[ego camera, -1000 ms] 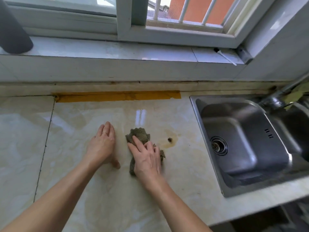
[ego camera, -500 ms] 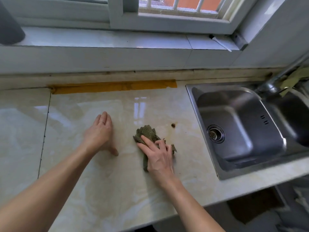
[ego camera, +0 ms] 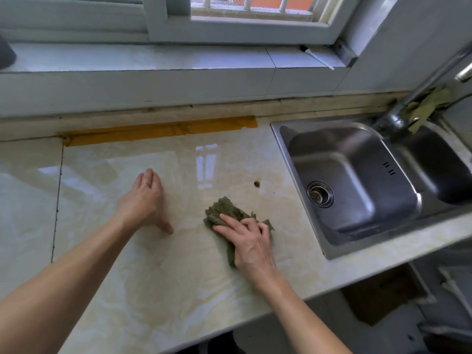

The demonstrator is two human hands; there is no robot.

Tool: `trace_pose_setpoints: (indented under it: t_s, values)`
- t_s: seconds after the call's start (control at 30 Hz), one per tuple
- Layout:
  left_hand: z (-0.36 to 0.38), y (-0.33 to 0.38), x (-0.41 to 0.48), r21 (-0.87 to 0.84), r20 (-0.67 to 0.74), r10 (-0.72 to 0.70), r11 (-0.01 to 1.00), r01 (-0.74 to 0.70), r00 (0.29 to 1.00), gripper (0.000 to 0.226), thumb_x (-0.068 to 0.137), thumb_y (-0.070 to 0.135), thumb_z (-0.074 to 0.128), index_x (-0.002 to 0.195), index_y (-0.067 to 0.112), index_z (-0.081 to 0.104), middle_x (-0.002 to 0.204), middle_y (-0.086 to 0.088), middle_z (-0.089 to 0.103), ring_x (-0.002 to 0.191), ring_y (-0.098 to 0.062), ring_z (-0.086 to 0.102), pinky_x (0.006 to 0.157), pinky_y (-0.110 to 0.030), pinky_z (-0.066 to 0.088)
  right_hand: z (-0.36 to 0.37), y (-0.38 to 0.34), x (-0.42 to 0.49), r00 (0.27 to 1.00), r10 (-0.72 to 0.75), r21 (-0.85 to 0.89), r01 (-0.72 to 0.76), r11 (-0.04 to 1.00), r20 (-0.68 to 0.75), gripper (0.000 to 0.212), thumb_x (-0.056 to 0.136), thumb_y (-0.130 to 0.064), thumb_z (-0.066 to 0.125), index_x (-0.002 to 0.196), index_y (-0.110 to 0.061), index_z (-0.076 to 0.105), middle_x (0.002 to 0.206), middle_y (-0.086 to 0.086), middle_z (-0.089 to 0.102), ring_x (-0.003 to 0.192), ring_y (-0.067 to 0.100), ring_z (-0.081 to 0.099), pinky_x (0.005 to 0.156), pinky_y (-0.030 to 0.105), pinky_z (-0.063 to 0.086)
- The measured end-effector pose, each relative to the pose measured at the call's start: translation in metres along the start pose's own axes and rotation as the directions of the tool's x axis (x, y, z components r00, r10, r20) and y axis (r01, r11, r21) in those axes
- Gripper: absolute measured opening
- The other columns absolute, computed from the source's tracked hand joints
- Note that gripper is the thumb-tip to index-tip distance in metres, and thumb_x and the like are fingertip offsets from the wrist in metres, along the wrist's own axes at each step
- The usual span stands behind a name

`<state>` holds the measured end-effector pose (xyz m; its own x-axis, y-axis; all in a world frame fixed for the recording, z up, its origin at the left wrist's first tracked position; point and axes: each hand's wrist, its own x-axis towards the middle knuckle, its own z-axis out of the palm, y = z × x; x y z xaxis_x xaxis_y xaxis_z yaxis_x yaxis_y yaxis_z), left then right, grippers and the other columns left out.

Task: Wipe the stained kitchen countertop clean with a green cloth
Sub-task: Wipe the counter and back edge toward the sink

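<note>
Cloth: green cloth point(ego camera: 224, 209) has slid right on the tabletop point(ego camera: 178, 290), nearing the dark spot point(ego camera: 257, 184).
Right hand point(ego camera: 251, 245): bent fingers grip it.
Left hand point(ego camera: 143, 200): flat, bracing.
Stain: spot unwiped; ring perhaps fainter.

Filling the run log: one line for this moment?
right hand: holds green cloth against countertop | left hand: flat on countertop | dark spot: beyond cloth, unwiped

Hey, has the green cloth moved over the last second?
Yes. The cloth slid toward the person and slightly toward the sink; its top edge, earlier beyond the dark spot, now lies nearer than it.
</note>
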<state>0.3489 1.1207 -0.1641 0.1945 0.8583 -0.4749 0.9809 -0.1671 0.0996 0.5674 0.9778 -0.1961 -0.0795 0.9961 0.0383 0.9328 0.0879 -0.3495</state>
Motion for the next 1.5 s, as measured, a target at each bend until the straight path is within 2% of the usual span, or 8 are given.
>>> trace_pose_setpoints:
  t_s: [0.23, 0.3, 0.47, 0.67, 0.87, 1.1, 1.33, 1.5]
  values:
    - [-0.003, -0.003, -0.008, -0.063, -0.023, 0.023, 0.998, -0.025, 0.999, 0.151, 0.04, 0.059, 0.087, 0.15, 0.002, 0.001, 0.159, -0.014, -0.001, 0.147, -0.029, 0.002, 0.119, -0.041, 0.016, -0.035, 0.026, 0.031, 0.948, 0.316, 0.155, -0.305, 0.94, -0.047, 0.065, 0.07, -0.001, 0.035, 0.115, -0.036, 0.068, 0.133, -0.018, 0.056, 0.101, 0.017, 0.045, 0.084, 0.032, 0.023]
    - [0.001, 0.001, -0.013, -0.072, -0.074, 0.056, 0.996, -0.061, 0.996, 0.14, 0.044, 0.053, 0.089, 0.147, 0.002, 0.009, 0.157, -0.015, 0.008, 0.146, -0.031, 0.01, 0.117, -0.044, 0.024, -0.027, 0.014, 0.011, 0.976, 0.214, 0.167, -0.204, 0.965, -0.046, 0.063, 0.071, -0.002, 0.036, 0.115, -0.035, 0.067, 0.133, -0.016, 0.057, 0.098, 0.017, 0.046, 0.082, 0.032, 0.024]
    - [0.017, 0.045, -0.029, -0.026, -0.065, 0.241, 0.97, -0.243, 0.968, 0.13, 0.064, 0.045, 0.083, 0.15, 0.001, -0.005, 0.159, -0.017, -0.008, 0.147, -0.03, 0.0, 0.12, -0.034, 0.007, -0.005, 0.021, -0.038, 1.0, 0.021, 0.03, -0.02, 0.999, -0.009, 0.06, 0.073, -0.002, 0.049, 0.117, -0.041, 0.062, 0.137, -0.022, 0.051, 0.105, 0.017, 0.047, 0.087, 0.031, 0.023]
    - [0.031, 0.09, -0.041, -0.061, -0.059, 0.336, 0.939, -0.339, 0.94, 0.131, 0.064, 0.046, 0.083, 0.149, -0.003, -0.003, 0.158, -0.019, -0.006, 0.147, -0.029, -0.001, 0.119, -0.029, 0.004, -0.04, 0.044, -0.009, 0.94, 0.333, 0.247, -0.306, 0.919, -0.072, 0.063, 0.065, -0.002, 0.035, 0.104, -0.034, 0.073, 0.125, -0.02, 0.061, 0.094, 0.009, 0.042, 0.091, 0.035, 0.027]
    - [0.041, 0.113, -0.048, -0.062, -0.037, 0.369, 0.927, -0.37, 0.929, 0.135, 0.06, 0.049, 0.083, 0.149, -0.004, -0.003, 0.158, -0.02, -0.005, 0.148, -0.028, -0.001, 0.119, -0.028, 0.005, -0.009, 0.023, -0.073, 0.999, 0.032, 0.045, -0.031, 0.999, -0.026, 0.056, 0.072, -0.008, 0.044, 0.114, -0.039, 0.064, 0.134, -0.021, 0.054, 0.101, 0.014, 0.045, 0.088, 0.033, 0.03]
    - [0.038, 0.116, -0.049, -0.006, 0.037, 0.329, 0.944, -0.329, 0.943, 0.145, 0.054, 0.057, 0.083, 0.149, -0.005, -0.007, 0.157, -0.021, -0.011, 0.147, -0.028, -0.005, 0.12, -0.03, 0.002, -0.044, 0.078, -0.034, 0.947, 0.319, 0.192, -0.306, 0.932, -0.039, 0.061, 0.065, -0.004, 0.035, 0.103, -0.036, 0.072, 0.125, -0.023, 0.059, 0.101, 0.014, 0.044, 0.093, 0.038, 0.029]
    - [0.046, 0.128, -0.05, 0.065, 0.013, 0.24, 0.969, -0.24, 0.971, 0.154, 0.044, 0.06, 0.086, 0.148, -0.004, -0.007, 0.158, -0.02, -0.01, 0.147, -0.029, -0.004, 0.121, -0.034, 0.008, -0.025, 0.074, -0.098, 0.998, -0.059, 0.084, 0.062, 0.995, -0.029, 0.047, 0.074, -0.017, 0.054, 0.115, -0.038, 0.063, 0.135, -0.02, 0.053, 0.112, 0.018, 0.044, 0.097, 0.036, 0.027]
    - [0.048, 0.133, -0.051, 0.068, 0.031, 0.164, 0.984, -0.166, 0.986, 0.156, 0.042, 0.056, 0.088, 0.149, -0.001, -0.009, 0.158, -0.016, -0.011, 0.148, -0.026, -0.005, 0.12, -0.034, 0.012, -0.049, 0.128, -0.076, 0.999, 0.038, 0.105, -0.035, 0.994, -0.029, 0.049, 0.076, -0.005, 0.057, 0.111, -0.036, 0.067, 0.131, -0.017, 0.058, 0.11, 0.023, 0.046, 0.09, 0.041, 0.034]
